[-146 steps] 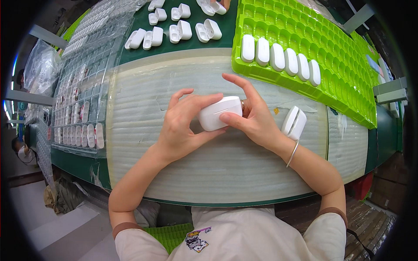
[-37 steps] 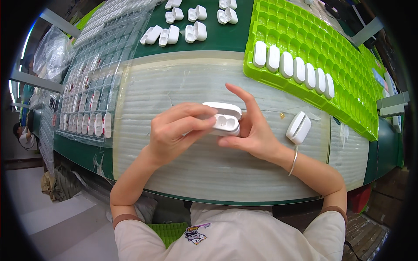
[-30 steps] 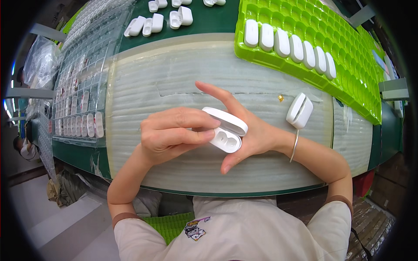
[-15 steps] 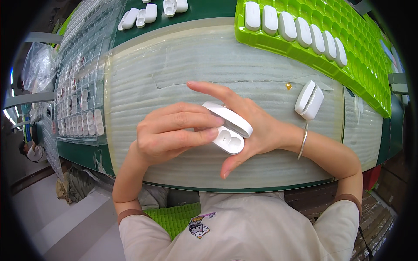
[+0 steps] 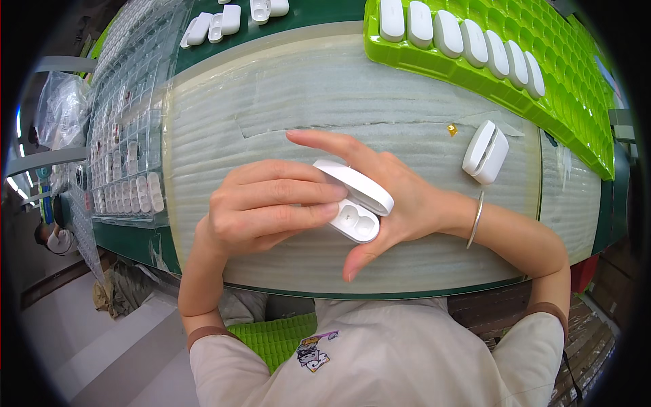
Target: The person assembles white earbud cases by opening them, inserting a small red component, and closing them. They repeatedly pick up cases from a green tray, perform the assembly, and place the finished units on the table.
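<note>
Over the middle of the mat, my left hand (image 5: 261, 207) is closed on a white earbud charging case (image 5: 358, 224). The lid is tipped up and two round wells show inside. My left fingertips press on the case's left side, and the left thumb is hidden. Behind and beside the case, my right hand (image 5: 400, 197) is open, thumb and one long finger stretched wide apart. The case lies against its web; the other right fingers are hidden. A second white case (image 5: 485, 152), lid partly raised, stands right of my hands.
At the back right, a green moulded tray (image 5: 434, 57) holds a row of white cases. Clear plastic trays (image 5: 129, 163) with small parts lie at the left. More white cases (image 5: 211, 26) stand at the far edge. A small gold piece (image 5: 452, 129) rests on the foam mat (image 5: 271, 88).
My hands and the case keep nearly the same pose. The surroundings have shifted a few pixels in the picture.
</note>
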The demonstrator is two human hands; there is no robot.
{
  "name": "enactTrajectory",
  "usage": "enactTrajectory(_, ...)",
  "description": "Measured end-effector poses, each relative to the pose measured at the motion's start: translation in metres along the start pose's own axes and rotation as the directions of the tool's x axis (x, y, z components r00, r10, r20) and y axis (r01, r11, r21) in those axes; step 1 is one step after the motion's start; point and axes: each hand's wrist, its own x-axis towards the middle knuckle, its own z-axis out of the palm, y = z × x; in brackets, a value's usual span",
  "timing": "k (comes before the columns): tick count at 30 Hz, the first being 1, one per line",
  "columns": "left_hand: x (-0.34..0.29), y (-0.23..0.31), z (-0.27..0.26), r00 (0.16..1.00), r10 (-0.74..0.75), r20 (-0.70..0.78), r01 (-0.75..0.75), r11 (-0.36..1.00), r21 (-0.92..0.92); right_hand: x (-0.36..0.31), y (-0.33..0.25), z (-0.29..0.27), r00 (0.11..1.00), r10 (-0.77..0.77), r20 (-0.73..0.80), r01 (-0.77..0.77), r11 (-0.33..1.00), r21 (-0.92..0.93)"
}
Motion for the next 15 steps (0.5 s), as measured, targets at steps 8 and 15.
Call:
enactTrajectory(8, -0.008, 0.002, 0.021, 0.986, 0.033, -0.166, 0.015, 0.959, 0.283, 0.002, -0.005, -0.002, 0.992, 0.127, -0.021, -0.119, 0.967, 0.226)
enactTrajectory(15, -0.004, 0.009, 0.030, 0.923, 0.120, -0.364, 0.073, 0.877, 0.475, 0.005, -0.017, 0.002, 0.964, 0.261, -0.052, -0.217, 0.884, 0.414)
